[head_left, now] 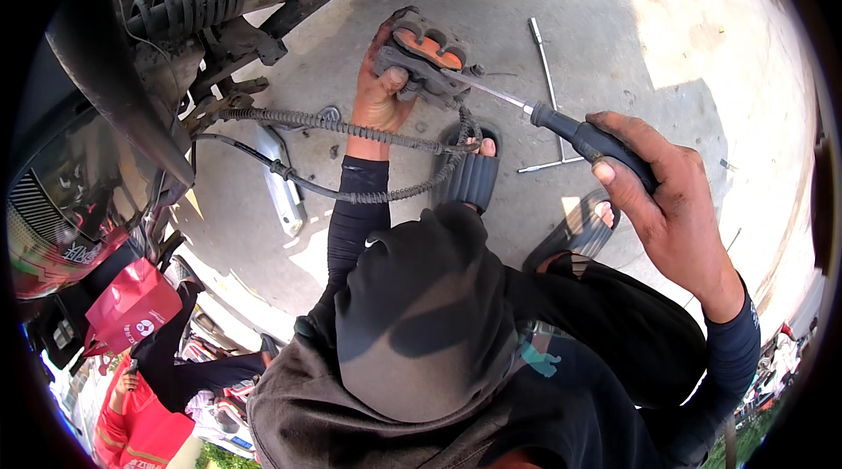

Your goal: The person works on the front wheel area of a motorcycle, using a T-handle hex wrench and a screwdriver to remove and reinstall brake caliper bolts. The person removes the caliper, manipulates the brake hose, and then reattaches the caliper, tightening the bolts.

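Observation:
My left hand (pixel 383 105) is closed around a dirty brake caliper (pixel 412 72), holding it up off the ground. An orange-faced part (pixel 427 48) shows on its upper side. Ribbed hoses (pixel 351 128) run from the caliper to the vehicle on the left. In my right hand (pixel 675 197) is a screwdriver with a dark handle (pixel 566 128), thumb and fingers wrapped round the grip. Its metal shaft (pixel 495 93) points left, and the tip meets the caliper's right side; whether it sits in a gap I cannot tell.
A motorcycle-like vehicle's coil-spring shock absorber (pixel 197 2) and frame stand at the upper left. A T-shaped wrench (pixel 545 65) lies on the concrete, beyond my sandals (pixel 478 171). Nearer the vehicle lies a silver metal piece (pixel 282 193). A person in red (pixel 145 412) is at the lower left, beside a red bag (pixel 132 304).

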Tool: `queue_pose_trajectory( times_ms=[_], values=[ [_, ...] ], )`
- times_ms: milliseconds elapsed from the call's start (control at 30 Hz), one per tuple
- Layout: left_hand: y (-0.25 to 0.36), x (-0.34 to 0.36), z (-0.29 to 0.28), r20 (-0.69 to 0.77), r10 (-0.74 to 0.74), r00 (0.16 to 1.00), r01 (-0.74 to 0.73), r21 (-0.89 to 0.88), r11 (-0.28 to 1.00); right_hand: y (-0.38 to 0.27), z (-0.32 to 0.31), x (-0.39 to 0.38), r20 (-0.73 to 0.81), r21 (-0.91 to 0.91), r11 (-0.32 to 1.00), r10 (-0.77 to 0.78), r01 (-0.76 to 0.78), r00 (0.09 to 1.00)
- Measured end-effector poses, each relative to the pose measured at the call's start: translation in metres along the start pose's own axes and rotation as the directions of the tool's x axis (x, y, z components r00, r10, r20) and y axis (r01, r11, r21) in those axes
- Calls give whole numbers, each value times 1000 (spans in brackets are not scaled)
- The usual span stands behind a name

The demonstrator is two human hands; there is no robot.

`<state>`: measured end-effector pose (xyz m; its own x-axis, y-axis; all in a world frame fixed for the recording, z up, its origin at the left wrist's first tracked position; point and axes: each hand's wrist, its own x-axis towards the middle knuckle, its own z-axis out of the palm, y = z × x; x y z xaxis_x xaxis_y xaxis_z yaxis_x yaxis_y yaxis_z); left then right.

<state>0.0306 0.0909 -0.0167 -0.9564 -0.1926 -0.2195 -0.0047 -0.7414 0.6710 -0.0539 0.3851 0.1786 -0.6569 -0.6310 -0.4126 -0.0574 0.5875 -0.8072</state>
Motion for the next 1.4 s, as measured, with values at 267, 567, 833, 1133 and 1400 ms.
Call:
queue_pose_trajectory(
  times_ms=[267, 567, 833, 1133, 1400],
  values=[
    [-1, 4, 8, -69, 86, 994, -83, 49, 995, 3, 25, -2, -55, -415, 897, -195, 155, 979],
    [-27, 16, -2, -148, 116, 982, -121, -21, 992, 11, 49, -3, -74, -558, 815, -239, 158, 968],
    [-23, 28, 5, -208, 183, 961, -171, 75, 982, 4, 55, 10, -54, -191, 981, -26, 15, 998],
    [-16, 32, 4, -226, 233, 946, -208, 131, 969, 7, 67, 37, -161, -44, 999, -16, 9, 987],
    [-13, 37, -5, -238, 231, 943, -189, 187, 964, 18, 84, 44, -224, -210, 975, -115, 67, 968]
  ],
)
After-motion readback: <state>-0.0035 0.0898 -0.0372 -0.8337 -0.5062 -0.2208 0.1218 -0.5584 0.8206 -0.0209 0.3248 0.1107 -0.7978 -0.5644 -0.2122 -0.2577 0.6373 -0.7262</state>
